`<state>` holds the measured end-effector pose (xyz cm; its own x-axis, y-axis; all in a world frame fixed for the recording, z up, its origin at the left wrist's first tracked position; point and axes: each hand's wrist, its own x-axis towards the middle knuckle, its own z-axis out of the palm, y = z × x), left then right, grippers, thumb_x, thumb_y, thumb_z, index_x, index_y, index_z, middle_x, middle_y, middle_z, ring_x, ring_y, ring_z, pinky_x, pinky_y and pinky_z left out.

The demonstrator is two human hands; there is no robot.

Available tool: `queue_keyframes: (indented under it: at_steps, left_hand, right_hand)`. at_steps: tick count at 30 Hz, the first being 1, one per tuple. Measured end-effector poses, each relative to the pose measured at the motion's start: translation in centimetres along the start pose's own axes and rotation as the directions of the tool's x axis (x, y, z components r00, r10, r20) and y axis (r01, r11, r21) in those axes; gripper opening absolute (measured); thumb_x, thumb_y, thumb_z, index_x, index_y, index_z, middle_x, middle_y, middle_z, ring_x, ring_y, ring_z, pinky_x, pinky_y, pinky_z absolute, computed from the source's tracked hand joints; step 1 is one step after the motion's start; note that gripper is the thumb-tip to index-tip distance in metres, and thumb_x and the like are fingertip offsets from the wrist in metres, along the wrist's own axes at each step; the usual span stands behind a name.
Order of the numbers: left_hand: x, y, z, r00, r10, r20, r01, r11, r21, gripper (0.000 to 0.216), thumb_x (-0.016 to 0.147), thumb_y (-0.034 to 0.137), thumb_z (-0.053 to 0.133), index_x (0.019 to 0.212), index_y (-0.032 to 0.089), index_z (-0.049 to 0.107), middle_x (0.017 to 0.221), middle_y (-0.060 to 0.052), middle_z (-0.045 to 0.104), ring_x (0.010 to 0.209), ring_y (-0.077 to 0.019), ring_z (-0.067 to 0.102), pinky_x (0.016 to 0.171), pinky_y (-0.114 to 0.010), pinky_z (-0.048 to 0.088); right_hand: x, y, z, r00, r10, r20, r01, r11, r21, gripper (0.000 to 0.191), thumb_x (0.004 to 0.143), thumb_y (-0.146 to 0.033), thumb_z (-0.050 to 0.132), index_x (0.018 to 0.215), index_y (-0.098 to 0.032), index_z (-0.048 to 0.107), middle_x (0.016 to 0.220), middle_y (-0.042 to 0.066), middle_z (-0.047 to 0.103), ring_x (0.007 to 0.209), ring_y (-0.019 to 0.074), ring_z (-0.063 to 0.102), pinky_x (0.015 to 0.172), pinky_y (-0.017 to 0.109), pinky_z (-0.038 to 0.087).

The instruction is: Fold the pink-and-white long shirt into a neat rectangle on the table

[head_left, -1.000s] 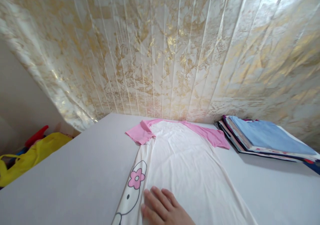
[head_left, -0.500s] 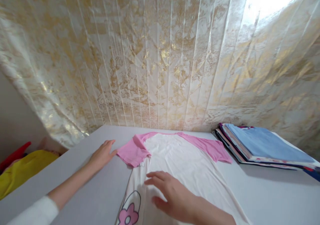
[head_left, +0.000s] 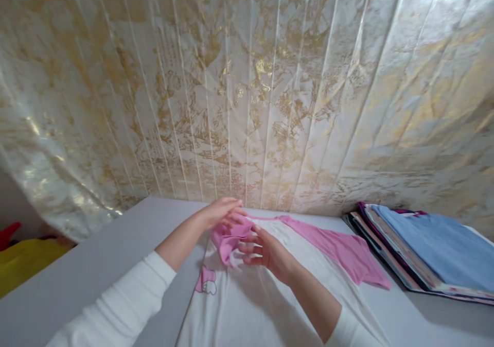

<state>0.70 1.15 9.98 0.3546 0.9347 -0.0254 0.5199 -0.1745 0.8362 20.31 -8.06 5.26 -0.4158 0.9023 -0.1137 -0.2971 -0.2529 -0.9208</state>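
A white T-shirt point(head_left: 262, 300) with pink sleeves lies spread on the white table, its neck end toward the wall. Its left sleeve point(head_left: 227, 241) is bunched and folded inward over the body. My left hand point(head_left: 224, 213) rests over the top of that sleeve, fingers outstretched and slightly apart. Beside the same sleeve, on its right, is my right hand point(head_left: 270, 254), with fingers spread and the thumb up near the cloth's edge. The right sleeve point(head_left: 347, 252) lies flat. A pink and white print point(head_left: 207, 281) shows near the shirt's left side.
A stack of folded clothes point(head_left: 432, 249), light blue on top, sits at the table's right. Yellow cloth point(head_left: 31, 264) and something red point(head_left: 10, 233) lie beyond the table's left edge. A gold-and-silver patterned covering point(head_left: 247, 89) hangs behind the table point(head_left: 127, 254).
My left hand has moved right from beside the left sleeve onto it. My right hand has moved up toward it. The sleeve has turned inward, and the view has shifted slightly.
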Motion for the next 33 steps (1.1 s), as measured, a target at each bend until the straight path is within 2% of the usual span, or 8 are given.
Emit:
queue_keyframes:
  at_steps: [5, 11, 13, 16, 21, 24, 29, 33]
  left_hand:
    - [2.0, -2.6, 0.3, 0.987, 0.118, -0.105, -0.113, 0.992, 0.054, 0.027, 0.08, 0.028, 0.047, 0.102, 0.016, 0.058, 0.11, -0.01, 0.065, 0.063, -0.012, 0.06, 0.059, -0.025, 0.047]
    - [2.6, -6.7, -1.5, 0.983, 0.175, -0.064, -0.152, 0.952, 0.267, 0.03, 0.069, 0.014, 0.051, 0.095, 0.019, 0.065, 0.099, -0.003, 0.068, 0.09, -0.0199, 0.06, 0.083, -0.029, 0.043]
    - [3.1, -7.4, -1.6, 0.984, 0.174, -0.048, -0.15, 0.937, 0.317, 0.024, 0.067, 0.013, 0.055, 0.087, 0.02, 0.066, 0.092, -0.002, 0.069, 0.09, -0.0204, 0.059, 0.083, -0.028, 0.043]
    - [3.6, -8.0, -1.6, 0.984, 0.176, -0.025, -0.155, 0.919, 0.362, 0.008, 0.065, 0.016, 0.06, 0.071, 0.021, 0.064, 0.077, 0.0, 0.065, 0.078, -0.0199, 0.059, 0.074, -0.027, 0.043]
    - [4.1, -7.7, -1.5, 0.969, 0.245, -0.03, -0.221, 0.917, 0.332, 0.009, 0.076, 0.026, 0.054, 0.078, 0.02, 0.061, 0.082, -0.001, 0.065, 0.078, -0.0192, 0.059, 0.071, -0.027, 0.043]
    - [4.4, -7.1, -1.1, 0.954, 0.298, -0.022, -0.278, 0.913, 0.299, 0.017, 0.085, 0.03, 0.046, 0.089, 0.02, 0.058, 0.086, 0.0, 0.066, 0.08, -0.0177, 0.06, 0.072, -0.026, 0.044]
    - [5.1, -7.6, -0.5, 0.944, 0.33, -0.018, -0.301, 0.881, 0.366, 0.01, 0.083, 0.023, 0.049, 0.084, 0.02, 0.058, 0.077, 0.001, 0.064, 0.073, -0.0171, 0.058, 0.066, -0.025, 0.041]
    - [5.6, -8.3, 0.2, 0.931, 0.364, -0.02, -0.321, 0.844, 0.43, 0.01, 0.084, 0.017, 0.049, 0.082, 0.02, 0.058, 0.079, 0.0, 0.063, 0.077, -0.0179, 0.058, 0.07, -0.026, 0.042]
  right_hand:
    - [1.3, 1.5, -2.1, 0.964, 0.052, -0.262, -0.069, 0.996, -0.056, 0.054, 0.08, -0.045, 0.065, 0.121, -0.018, 0.042, 0.087, 0.003, 0.063, 0.067, 0.0176, 0.066, 0.055, 0.029, 0.054]
    - [4.7, 1.9, -2.1, 0.945, -0.066, -0.321, -0.078, 0.906, -0.416, 0.075, 0.071, -0.012, 0.058, 0.141, -0.018, 0.032, 0.071, -0.005, 0.058, 0.055, 0.0136, 0.057, 0.044, 0.021, 0.042]
    - [5.4, 1.9, -1.8, 0.942, -0.173, -0.286, -0.015, 0.833, -0.553, 0.077, 0.065, -0.003, 0.051, 0.14, -0.019, 0.04, 0.074, -0.004, 0.061, 0.059, 0.0131, 0.057, 0.052, 0.023, 0.045]
    - [4.8, 1.3, -1.4, 0.917, -0.363, -0.163, 0.142, 0.681, -0.718, 0.069, 0.062, 0.0, 0.043, 0.127, -0.018, 0.058, 0.099, 0.003, 0.068, 0.091, 0.0179, 0.063, 0.082, 0.031, 0.05]
    - [2.3, -0.2, -0.9, 0.838, -0.543, -0.054, 0.272, 0.501, -0.821, 0.064, 0.068, -0.006, 0.043, 0.13, -0.019, 0.057, 0.135, 0.005, 0.055, 0.133, 0.0216, 0.039, 0.113, 0.041, 0.026]
    - [1.9, 0.3, -1.3, 0.836, -0.536, -0.119, 0.225, 0.533, -0.816, 0.063, 0.074, -0.014, 0.047, 0.136, -0.017, 0.049, 0.14, 0.009, 0.05, 0.134, 0.0225, 0.039, 0.114, 0.041, 0.026]
    - [1.9, 1.5, -2.6, 0.884, -0.328, -0.332, -0.016, 0.69, -0.723, 0.074, 0.064, -0.017, 0.055, 0.137, -0.01, 0.046, 0.14, 0.014, 0.048, 0.133, 0.0264, 0.039, 0.113, 0.041, 0.027]
    - [1.5, 0.5, -3.1, 0.898, -0.265, -0.351, -0.008, 0.787, -0.617, 0.071, 0.069, -0.023, 0.058, 0.138, -0.011, 0.044, 0.142, 0.014, 0.046, 0.128, 0.026, 0.046, 0.105, 0.039, 0.039]
